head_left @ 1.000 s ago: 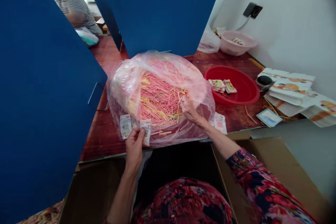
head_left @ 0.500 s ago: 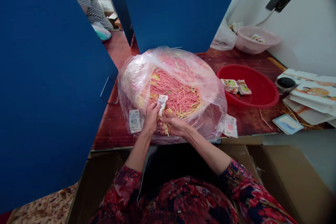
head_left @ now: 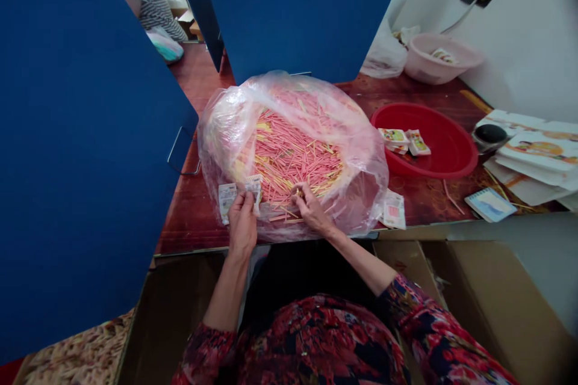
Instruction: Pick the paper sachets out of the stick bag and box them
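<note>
A large clear plastic bag (head_left: 368,174) lies open on the table, filled with thin pink and yellow sticks (head_left: 300,159). At its near left edge, my left hand (head_left: 242,225) pinches a small printed packet (head_left: 254,185) between thumb and fingers. Another flat packet (head_left: 226,200) lies just behind that hand, partly covered. My right hand (head_left: 312,212) is curled at the near edge of the pile, with a few yellowish stick ends showing between its fingertips. Several loose sticks lie on the bag's near fold between my hands.
To the right, a red basin (head_left: 447,138) holds small packets (head_left: 418,142). Behind it stands a pink bowl (head_left: 442,60). A packet (head_left: 394,209), a notebook (head_left: 490,204) and stacked printed cartons (head_left: 542,153) lie nearby. Blue panels (head_left: 298,12) rise behind and left; a person in stripes (head_left: 144,0) is beyond.
My hands have moved apart. The left has carried its packet left and down; the right has moved right and up to the pile, with sticks left lying on the near fold.
</note>
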Demonstrator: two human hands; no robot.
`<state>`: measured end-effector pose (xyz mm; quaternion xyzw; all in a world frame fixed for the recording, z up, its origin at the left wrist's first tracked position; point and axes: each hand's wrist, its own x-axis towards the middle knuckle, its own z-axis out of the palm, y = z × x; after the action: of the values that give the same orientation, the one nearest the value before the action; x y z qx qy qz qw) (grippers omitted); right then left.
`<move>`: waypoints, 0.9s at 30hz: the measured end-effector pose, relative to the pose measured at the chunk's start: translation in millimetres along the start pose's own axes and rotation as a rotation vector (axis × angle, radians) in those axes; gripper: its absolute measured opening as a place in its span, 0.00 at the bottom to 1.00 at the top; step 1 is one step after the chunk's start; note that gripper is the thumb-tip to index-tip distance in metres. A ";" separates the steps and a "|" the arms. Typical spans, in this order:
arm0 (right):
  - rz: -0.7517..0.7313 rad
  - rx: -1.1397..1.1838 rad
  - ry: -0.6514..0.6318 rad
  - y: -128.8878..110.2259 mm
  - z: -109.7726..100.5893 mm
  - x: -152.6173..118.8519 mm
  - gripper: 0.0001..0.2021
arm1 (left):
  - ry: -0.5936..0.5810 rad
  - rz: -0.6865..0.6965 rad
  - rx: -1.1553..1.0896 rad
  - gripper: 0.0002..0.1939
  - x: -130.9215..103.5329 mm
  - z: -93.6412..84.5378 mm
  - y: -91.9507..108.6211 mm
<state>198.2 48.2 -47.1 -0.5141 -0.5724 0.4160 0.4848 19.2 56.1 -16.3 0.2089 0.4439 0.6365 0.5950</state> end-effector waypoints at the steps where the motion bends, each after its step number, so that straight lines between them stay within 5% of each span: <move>1: 0.000 -0.048 -0.016 6.1 0.3 -2.3 0.05 | -0.008 0.015 0.030 0.20 -2.3 -0.8 -1.9; 7: 0.033 -0.041 0.141 13.6 8.3 -5.4 0.07 | -0.001 0.066 0.348 0.23 -13.7 -11.5 -8.3; 11: 0.169 0.509 0.370 9.1 14.2 21.9 0.11 | -0.006 0.057 0.383 0.28 -5.1 -14.7 -16.7; 15: 0.257 0.970 0.293 -19.4 5.1 45.4 0.13 | -0.093 0.074 0.423 0.27 -6.4 -5.7 -15.1; 22: 0.000 0.843 0.270 -92.0 -9.5 50.9 0.10 | -0.157 0.084 0.437 0.20 -20.2 4.6 -12.4; 27: -0.095 0.672 0.195 -108.0 2.2 44.0 0.10 | -0.198 0.044 0.392 0.21 -24.8 5.7 -15.0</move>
<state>176.0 78.4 63.4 -0.3358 -0.3778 0.5071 0.6981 37.4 33.0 -19.0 0.3916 0.4939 0.5275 0.5696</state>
